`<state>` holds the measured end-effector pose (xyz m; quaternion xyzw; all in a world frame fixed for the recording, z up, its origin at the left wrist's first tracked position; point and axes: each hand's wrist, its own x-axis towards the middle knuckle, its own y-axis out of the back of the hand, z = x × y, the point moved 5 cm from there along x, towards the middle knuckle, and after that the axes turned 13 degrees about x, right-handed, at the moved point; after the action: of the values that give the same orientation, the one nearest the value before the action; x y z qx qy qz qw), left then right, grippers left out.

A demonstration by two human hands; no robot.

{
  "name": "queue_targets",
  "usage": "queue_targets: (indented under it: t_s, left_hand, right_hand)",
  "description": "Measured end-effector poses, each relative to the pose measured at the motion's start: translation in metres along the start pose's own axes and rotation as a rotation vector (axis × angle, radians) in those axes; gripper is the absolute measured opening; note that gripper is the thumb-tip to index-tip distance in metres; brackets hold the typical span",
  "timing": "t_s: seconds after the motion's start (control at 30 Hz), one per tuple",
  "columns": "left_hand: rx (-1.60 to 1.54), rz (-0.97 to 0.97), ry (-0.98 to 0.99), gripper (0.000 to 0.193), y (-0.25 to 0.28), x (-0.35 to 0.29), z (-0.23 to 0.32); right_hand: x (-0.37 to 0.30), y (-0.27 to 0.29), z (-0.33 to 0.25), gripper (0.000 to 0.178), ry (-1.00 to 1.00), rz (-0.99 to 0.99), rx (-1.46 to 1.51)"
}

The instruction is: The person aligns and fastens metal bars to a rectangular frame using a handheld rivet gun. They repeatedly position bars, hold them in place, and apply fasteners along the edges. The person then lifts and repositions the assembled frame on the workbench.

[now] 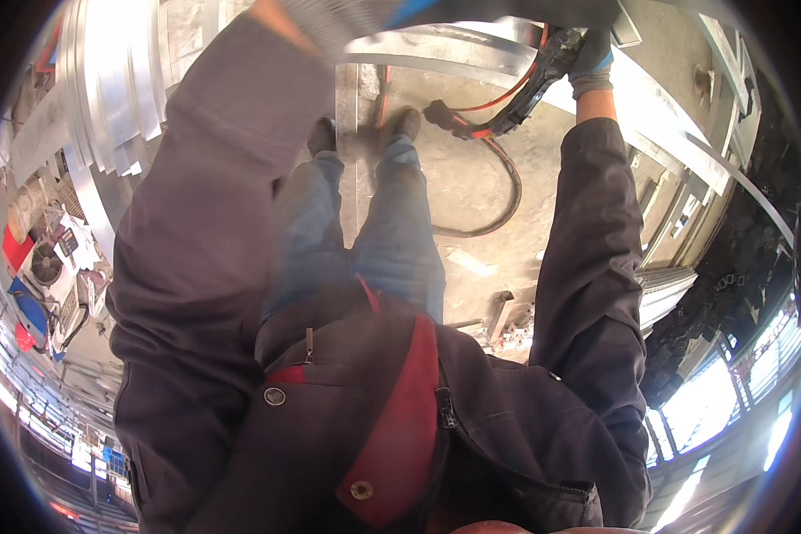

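At the upper edge, my left hand [334, 22] wears a grey glove with some blue on it. It is smeared by motion, and its fingers cannot be made out. My right hand [594, 60], in a dark glove with a blue patch, is raised at the upper right and looks closed. A dark long shape [516, 9] runs along the top edge between the two hands; its kind cannot be told. Right beside my right hand, a black-wrapped cable bundle [529, 98] with a red hose [505, 98] hangs down and curves toward the floor.
Pale metal bars [445, 53] cross in front of my legs. Long bright metal profiles [107, 80] stack at the left. A dark hose [514, 191] loops on the concrete floor by my feet. More metal lengths [676, 125] lie at the right, near a dark heap [730, 276].
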<state>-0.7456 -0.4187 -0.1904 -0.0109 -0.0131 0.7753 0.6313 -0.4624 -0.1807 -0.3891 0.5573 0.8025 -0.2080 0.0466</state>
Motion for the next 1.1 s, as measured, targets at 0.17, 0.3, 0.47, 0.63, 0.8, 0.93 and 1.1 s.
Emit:
queue_targets:
  t_s: [0.17, 0.3, 0.47, 0.63, 0.8, 0.93, 1.1]
  left_hand:
    - [0.397, 0.209, 0.066, 0.047, 0.053, -0.004, -0.056]
    - [0.963, 0.225, 0.039, 0.035, 0.053, 0.001, -0.107]
    - [1.126, 0.341, -0.038, 0.029, 0.034, -0.002, -0.137]
    - [1.152, 0.397, -0.016, 0.026, 0.025, -0.002, -0.14]
    - [1.104, 0.44, 0.001, 0.023, 0.022, -0.002, -0.141]
    - [1.1, 0.424, 0.028, 0.023, 0.023, 0.0, -0.143]
    - [1.096, 0.438, 0.026, 0.023, 0.022, -0.001, -0.141]
  right_hand:
    - [-0.011, -0.024, -0.008, 0.047, -0.136, -0.022, -0.048]
    - [-0.006, -0.011, -0.005, 0.054, 0.038, 0.013, -0.025]
    - [0.011, 0.027, -0.002, 0.076, 0.425, -0.08, -0.764]
    - [0.008, 0.036, 0.006, 0.073, 0.341, -0.146, -0.678]
    - [-0.004, 0.012, 0.004, 0.068, -0.007, -0.324, -0.04]
    - [-0.002, 0.004, 0.0, 0.048, -0.13, -0.131, 0.118]
    - [-0.011, -0.015, -0.006, 0.079, -0.138, -0.24, 0.256]
